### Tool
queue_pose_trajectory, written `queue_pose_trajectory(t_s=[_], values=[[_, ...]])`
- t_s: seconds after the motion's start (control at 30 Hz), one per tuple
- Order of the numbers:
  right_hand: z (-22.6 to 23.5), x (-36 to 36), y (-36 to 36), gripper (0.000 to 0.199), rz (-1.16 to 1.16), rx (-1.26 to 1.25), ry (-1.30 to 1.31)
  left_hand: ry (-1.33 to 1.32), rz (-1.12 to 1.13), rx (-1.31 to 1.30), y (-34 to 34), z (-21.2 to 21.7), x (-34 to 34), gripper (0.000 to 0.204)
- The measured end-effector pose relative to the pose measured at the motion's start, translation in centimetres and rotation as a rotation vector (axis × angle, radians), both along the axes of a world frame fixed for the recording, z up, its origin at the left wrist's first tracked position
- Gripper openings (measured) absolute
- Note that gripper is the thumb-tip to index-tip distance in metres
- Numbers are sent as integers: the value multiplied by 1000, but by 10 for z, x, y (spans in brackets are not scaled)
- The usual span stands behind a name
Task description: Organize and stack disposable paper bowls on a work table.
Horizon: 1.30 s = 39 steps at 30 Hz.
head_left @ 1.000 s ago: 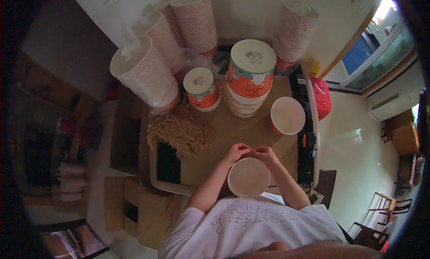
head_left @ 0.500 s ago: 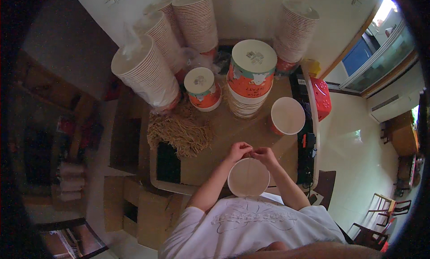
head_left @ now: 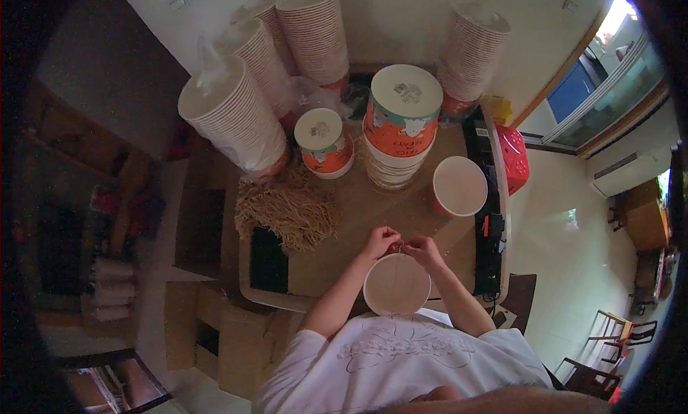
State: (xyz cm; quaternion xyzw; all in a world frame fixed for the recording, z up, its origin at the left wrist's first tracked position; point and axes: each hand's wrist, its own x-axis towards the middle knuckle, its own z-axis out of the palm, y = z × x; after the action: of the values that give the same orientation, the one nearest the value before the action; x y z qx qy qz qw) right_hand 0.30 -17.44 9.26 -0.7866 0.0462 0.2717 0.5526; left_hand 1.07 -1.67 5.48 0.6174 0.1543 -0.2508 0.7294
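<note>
A white-lined paper bucket [head_left: 397,289] stands mouth up against my body at the table's near edge. At its far rim my left hand [head_left: 383,242] and my right hand [head_left: 425,252] are closed, fingertips pinched close together. Between them shows a thin pale cord [head_left: 400,251], part of which seems to hang down over the bucket's inside. The fingers hide most of it. To the left lies a tangled heap of tan cords [head_left: 290,212]. Another open paper bucket [head_left: 460,187] stands to the right, apart from my hands.
Upside-down orange-printed buckets, one stack tall [head_left: 403,127] and one short [head_left: 324,143], stand mid-table. Behind are tall plastic-wrapped bucket stacks [head_left: 233,120], with another stack [head_left: 473,56] at back right. A power strip [head_left: 493,226] runs along the right edge, beside a red basket [head_left: 512,160].
My hands stay at the far rim with only slight finger movement. The thin cord between them shows a little more clearly.
</note>
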Motion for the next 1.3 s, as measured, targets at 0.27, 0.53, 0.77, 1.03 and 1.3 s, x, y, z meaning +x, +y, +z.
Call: queue_pose_trajectory(t_s=[0.27, 0.53, 0.77, 1.03, 1.3], values=[[-24, -3, -6, 13, -92, 196, 46, -62, 48, 30, -2, -11, -3, 5], [-16, -4, -5, 15, -75, 169, 106, -41, 34, 36, 0, -8, -3, 8], [-13, -1, -2, 16, -79, 58, 46, -56, 29, 22, -1, -2, -4, 12], [-18, -3, 0, 8, -106, 240, -118, -84, -18, 32, -1, 17, -8, 32], [-13, -2, -6, 11, -14, 69, -100, -145, -33, 57, -2, 19, -10, 33]])
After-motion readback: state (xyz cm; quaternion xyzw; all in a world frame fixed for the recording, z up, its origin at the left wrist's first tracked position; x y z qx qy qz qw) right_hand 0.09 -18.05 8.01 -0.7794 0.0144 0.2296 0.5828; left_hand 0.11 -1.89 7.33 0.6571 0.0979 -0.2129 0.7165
